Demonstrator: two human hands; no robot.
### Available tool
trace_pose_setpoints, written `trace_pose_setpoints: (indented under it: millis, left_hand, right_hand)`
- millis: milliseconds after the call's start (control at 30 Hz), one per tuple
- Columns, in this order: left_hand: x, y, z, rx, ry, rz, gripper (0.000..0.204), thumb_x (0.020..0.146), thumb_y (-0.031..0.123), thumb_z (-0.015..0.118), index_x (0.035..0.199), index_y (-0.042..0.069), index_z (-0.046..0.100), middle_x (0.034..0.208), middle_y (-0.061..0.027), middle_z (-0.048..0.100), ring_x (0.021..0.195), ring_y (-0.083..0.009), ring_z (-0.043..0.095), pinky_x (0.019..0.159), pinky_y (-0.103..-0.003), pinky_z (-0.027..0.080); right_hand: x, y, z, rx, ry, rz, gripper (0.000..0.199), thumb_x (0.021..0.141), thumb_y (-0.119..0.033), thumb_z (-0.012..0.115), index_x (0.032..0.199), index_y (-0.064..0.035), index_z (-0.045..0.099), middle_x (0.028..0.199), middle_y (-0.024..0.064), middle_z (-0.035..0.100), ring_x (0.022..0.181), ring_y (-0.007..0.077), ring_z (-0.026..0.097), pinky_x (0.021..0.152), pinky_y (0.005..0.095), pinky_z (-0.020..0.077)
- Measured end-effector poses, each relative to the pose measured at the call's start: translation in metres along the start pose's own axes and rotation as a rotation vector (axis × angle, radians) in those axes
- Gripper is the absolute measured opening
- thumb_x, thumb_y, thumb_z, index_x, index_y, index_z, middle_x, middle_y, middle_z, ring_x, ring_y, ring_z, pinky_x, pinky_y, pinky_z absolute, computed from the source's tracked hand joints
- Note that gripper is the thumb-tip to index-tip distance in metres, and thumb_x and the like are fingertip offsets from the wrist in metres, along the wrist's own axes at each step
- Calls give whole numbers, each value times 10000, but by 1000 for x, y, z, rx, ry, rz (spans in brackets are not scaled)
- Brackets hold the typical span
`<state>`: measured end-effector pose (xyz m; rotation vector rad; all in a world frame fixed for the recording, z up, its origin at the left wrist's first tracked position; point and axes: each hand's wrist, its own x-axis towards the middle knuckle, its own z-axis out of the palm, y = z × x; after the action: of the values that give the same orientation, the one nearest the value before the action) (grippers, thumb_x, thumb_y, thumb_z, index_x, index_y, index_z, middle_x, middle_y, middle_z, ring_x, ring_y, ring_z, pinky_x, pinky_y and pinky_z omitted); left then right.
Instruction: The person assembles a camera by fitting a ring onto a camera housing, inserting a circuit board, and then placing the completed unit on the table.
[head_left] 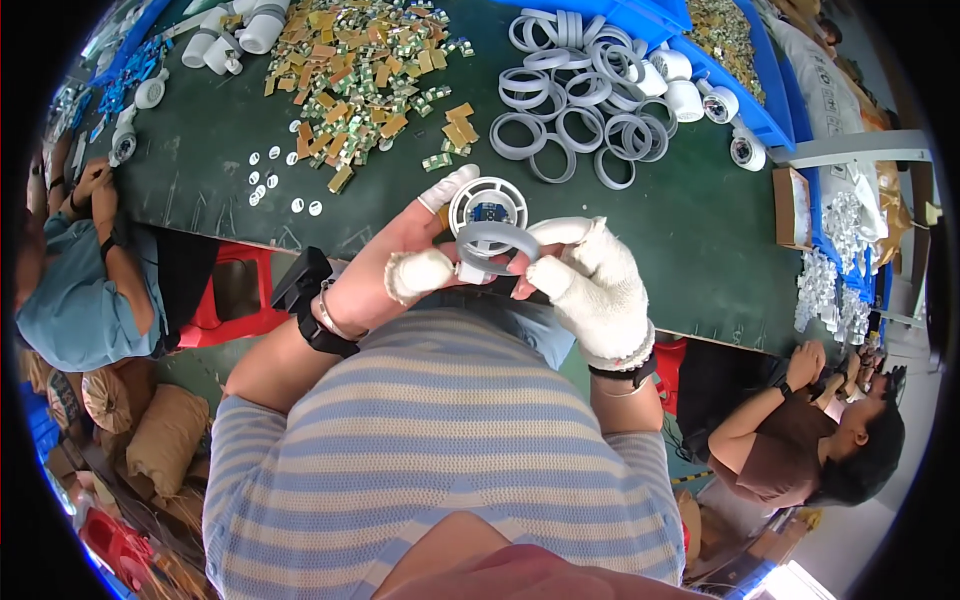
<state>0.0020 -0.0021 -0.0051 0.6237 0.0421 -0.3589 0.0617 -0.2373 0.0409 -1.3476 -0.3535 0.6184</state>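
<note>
In front of my chest, my left hand grips a round white plastic housing, its open face upward. A blue circuit board shows inside it. White covers wrap the thumb and one finger of this hand. My right hand, in a white knit glove with some fingertips bare, pinches a grey ring. The ring is tilted over the near side of the housing; whether the two touch I cannot tell. Beyond my hands lie a pile of similar grey rings and a heap of small circuit boards.
Small white discs lie on the green tabletop. White housings stand at the far left and beside the blue bin at right. Clear plastic parts are farther right. Co-workers sit on both sides, near red stools.
</note>
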Motion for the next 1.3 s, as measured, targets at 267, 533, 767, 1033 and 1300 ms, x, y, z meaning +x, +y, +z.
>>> trace_pose_setpoints:
  millis: [267,533,767,1033,1300]
  left_hand:
    - [-3,-5,0,250,-4,84,1126,836,-86,816,1700,144,131,1588,-92,419,1280,-216,628,1029,-356,558]
    - [-5,-9,-1,365,1,94,1143,835,-115,809,1704,176,127,1637,-65,374,1304,-208,614,995,-323,566]
    - [-5,-10,-2,456,-14,114,1149,836,-121,806,1707,194,126,1653,-54,366,1321,-210,602,982,-318,568]
    - [-4,-13,-5,476,-7,138,1109,843,-96,815,1698,177,163,1616,-60,419,1318,-211,602,1070,-360,531]
    - [-6,-17,-5,563,43,127,962,850,-63,833,1643,126,324,1510,-69,532,1373,-189,556,1103,-367,501]
  right_hand:
    - [-2,-8,2,-50,25,-6,303,939,-45,717,1199,89,639,990,192,739,829,224,735,767,343,616]
    - [-3,-4,-4,-135,-24,-162,236,965,-59,713,1154,74,668,998,182,740,827,214,740,765,327,618]
    - [-2,-9,-3,-327,-50,-184,200,968,-71,716,1130,45,692,1021,169,744,839,201,747,748,314,612]
    - [-3,-10,-5,-290,-45,-139,239,968,-60,712,1171,61,677,1006,172,748,823,202,750,750,319,616]
    - [9,10,-7,-739,129,-333,397,951,-172,770,1290,5,665,1245,104,662,919,159,631,814,296,532]
